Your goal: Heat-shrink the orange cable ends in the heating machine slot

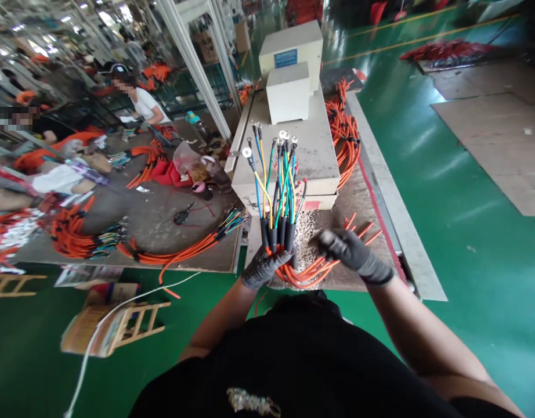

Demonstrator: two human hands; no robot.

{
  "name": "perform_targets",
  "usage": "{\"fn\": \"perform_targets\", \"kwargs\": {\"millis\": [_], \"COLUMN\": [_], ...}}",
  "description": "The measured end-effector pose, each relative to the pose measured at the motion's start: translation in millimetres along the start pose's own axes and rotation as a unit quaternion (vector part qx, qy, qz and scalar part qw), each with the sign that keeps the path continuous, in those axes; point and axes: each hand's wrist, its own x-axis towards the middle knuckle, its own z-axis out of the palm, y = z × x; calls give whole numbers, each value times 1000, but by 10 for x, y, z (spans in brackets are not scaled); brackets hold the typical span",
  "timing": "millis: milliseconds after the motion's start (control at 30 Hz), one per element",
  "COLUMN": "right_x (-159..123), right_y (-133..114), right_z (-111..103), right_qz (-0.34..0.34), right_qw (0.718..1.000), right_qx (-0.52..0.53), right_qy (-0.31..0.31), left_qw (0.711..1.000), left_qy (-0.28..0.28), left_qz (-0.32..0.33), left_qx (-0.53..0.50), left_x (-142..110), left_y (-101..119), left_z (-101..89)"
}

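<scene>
My left hand (267,266), in a dark grey glove, is wrapped round a bundle of orange cables (300,278) just below their black sleeves (277,233). Out of the sleeves fan blue, yellow, green and black wires (286,186), tipped with metal ring terminals (284,135). The cables curve right along the near edge of the bench. Over their right stretch is my right hand (348,252), gloved too; its fingers are smeared by motion, and whether it holds a cable cannot be made out. Cut cable ends (365,229) stick out beyond it.
A beige machine (289,93) stands directly ahead on the bench. More orange cables (346,139) lie along its right side. On the left table (198,255) are cable bundles, a red bag (172,173) and a dark tool (183,215). Two people sit beyond.
</scene>
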Motion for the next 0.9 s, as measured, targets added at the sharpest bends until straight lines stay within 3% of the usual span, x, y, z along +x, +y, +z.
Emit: {"fn": "perform_targets", "kwargs": {"millis": [100,200,300,400,467,633,700,800,900], "right_x": [297,595,724,641,528,399,462,621,741], "right_y": [-85,-123,-169,-262,-326,-285,-202,-155,-264], "right_z": [-168,-131,-47,-27,-47,-96,-90,-54,-24], "right_qz": [77,114,101,59,33,-4,-21,-34,-10], "right_qw": [976,945,928,927,934,945,941,921,902], "right_qx": [197,298,354,366,354,296,316,386,430], "right_qy": [60,76,60,58,25,-141,-118,-32,-17], "left_qw": [999,995,991,991,991,991,988,984,983], "left_qy": [-38,-86,-107,-119,-119,-126,-152,-171,-179], "left_qz": [-11,-20,-13,-5,-4,9,25,44,43], "left_qx": [11,41,77,66,64,36,8,-2,7], "left_x": [-9,-40,-76,-92,-90,-51,-28,-8,-13], "left_y": [30,95,150,149,118,20,10,30,53], "left_z": [-4,23,68,96,92,59,67,102,136]}}
